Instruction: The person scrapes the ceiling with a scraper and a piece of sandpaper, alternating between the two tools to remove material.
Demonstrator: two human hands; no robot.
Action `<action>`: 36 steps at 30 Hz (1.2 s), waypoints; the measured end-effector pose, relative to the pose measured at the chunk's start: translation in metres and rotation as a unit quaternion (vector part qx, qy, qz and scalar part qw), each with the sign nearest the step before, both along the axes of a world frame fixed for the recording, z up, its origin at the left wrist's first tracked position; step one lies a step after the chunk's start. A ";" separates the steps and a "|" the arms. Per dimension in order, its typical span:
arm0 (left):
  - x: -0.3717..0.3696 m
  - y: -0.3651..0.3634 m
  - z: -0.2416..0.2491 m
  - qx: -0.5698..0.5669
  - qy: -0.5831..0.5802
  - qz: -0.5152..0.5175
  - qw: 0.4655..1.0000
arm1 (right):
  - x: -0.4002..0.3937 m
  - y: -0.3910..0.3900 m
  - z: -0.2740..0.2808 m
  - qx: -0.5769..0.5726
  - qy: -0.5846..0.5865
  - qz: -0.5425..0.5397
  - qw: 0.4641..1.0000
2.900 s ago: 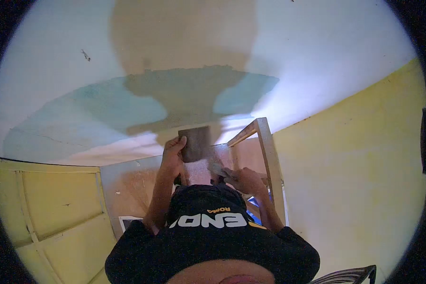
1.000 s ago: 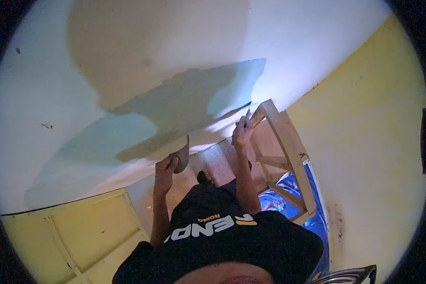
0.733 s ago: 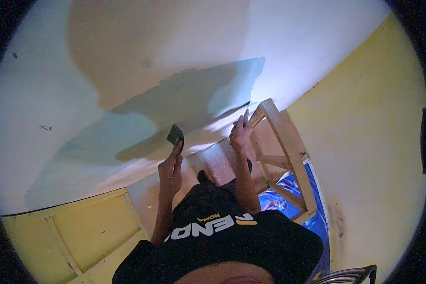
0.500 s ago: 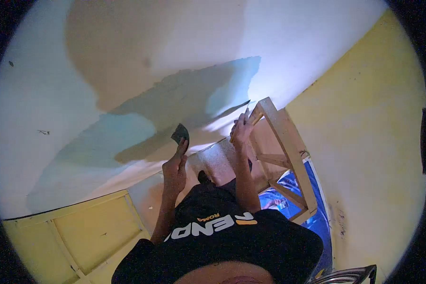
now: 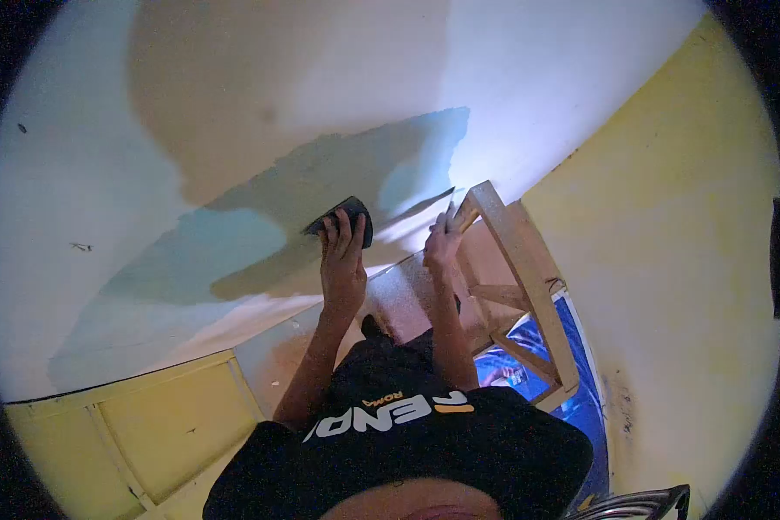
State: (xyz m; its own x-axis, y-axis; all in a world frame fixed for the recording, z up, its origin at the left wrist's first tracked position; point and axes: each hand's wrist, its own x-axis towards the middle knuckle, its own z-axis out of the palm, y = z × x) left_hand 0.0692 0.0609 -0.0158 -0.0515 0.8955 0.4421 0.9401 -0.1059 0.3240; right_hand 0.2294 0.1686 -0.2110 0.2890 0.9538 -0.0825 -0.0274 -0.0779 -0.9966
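Note:
In the head view my left hand [image 5: 343, 276] grips a dark, flat spreader plate [image 5: 357, 222], its fingers spread over the near face. The plate's left edge lies at the pale wall [image 5: 338, 165], within a blue-green patch beside white areas. To the right, my right hand [image 5: 442, 243] is closed around a thin-bladed tool that looks like a putty knife [image 5: 451, 201], blade upward. This hand is beside the top of a wooden frame [image 5: 529, 286]. How the fingers wrap the handle is partly hidden.
A yellow wall [image 5: 667, 260] rises at the right, and yellow panels [image 5: 169, 420] stand at lower left. Blue sheeting [image 5: 594, 433] shows behind the wooden frame. Curved metal tubing [image 5: 641, 503] is at the bottom right. Shadows fall across the pale wall.
My left hand has moved right and up, turning the plate so its edge lies against the wall. My right hand and its tool have hardly moved.

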 end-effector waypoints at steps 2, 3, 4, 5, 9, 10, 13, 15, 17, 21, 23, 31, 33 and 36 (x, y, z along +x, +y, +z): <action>-0.002 0.004 -0.009 0.014 -0.014 0.007 1.000 | -0.004 -0.013 0.042 -0.026 0.020 0.031 0.999; -0.003 0.003 -0.011 0.018 -0.021 0.012 1.000 | -0.004 -0.009 0.040 -0.009 0.040 0.022 0.999; -0.003 0.004 -0.014 0.020 -0.016 0.015 1.000 | -0.003 -0.005 0.036 0.006 0.059 0.014 0.998; -0.004 0.006 -0.017 0.021 -0.012 0.018 1.000 | -0.003 -0.002 0.033 0.022 0.079 0.005 0.997; -0.002 0.008 -0.019 0.012 -0.023 0.028 0.999 | -0.008 -0.006 0.032 -0.029 0.156 0.028 0.987; -0.002 0.010 -0.018 0.017 -0.018 0.028 0.999 | -0.004 -0.004 0.038 -0.027 0.140 0.025 0.989; -0.001 0.005 -0.015 0.023 -0.007 0.028 0.999 | 0.002 -0.012 0.050 -0.024 0.072 0.015 0.997; 0.000 0.008 -0.013 0.026 -0.007 0.028 0.999 | -0.004 -0.013 0.047 -0.015 0.001 0.008 1.000; -0.002 0.007 -0.013 0.009 -0.008 0.018 1.000 | 0.013 -0.006 0.041 -0.017 0.037 0.048 0.998; 0.000 0.005 -0.013 -0.007 -0.030 0.018 0.999 | 0.001 -0.008 0.030 -0.005 0.022 0.033 0.999; 0.000 0.004 -0.009 -0.004 -0.024 0.017 1.000 | -0.003 -0.017 0.058 0.095 -0.099 0.024 0.990; 0.000 0.006 -0.004 0.004 -0.023 0.016 1.000 | -0.004 -0.012 0.047 0.028 -0.126 0.028 0.991; 0.002 0.003 -0.004 0.015 -0.010 0.028 0.999 | 0.001 -0.007 0.048 0.024 -0.101 0.024 0.994; 0.004 0.001 -0.001 0.006 -0.016 0.023 1.000 | 0.005 -0.010 0.072 -0.045 -0.066 0.036 0.996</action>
State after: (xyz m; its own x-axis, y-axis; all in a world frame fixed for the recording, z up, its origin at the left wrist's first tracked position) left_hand 0.0729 0.0615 -0.0164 -0.1069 0.8863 0.4506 0.9330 -0.0673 0.3536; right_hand 0.2340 0.1583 -0.1388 0.2338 0.9629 -0.1344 0.1130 -0.1642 -0.9799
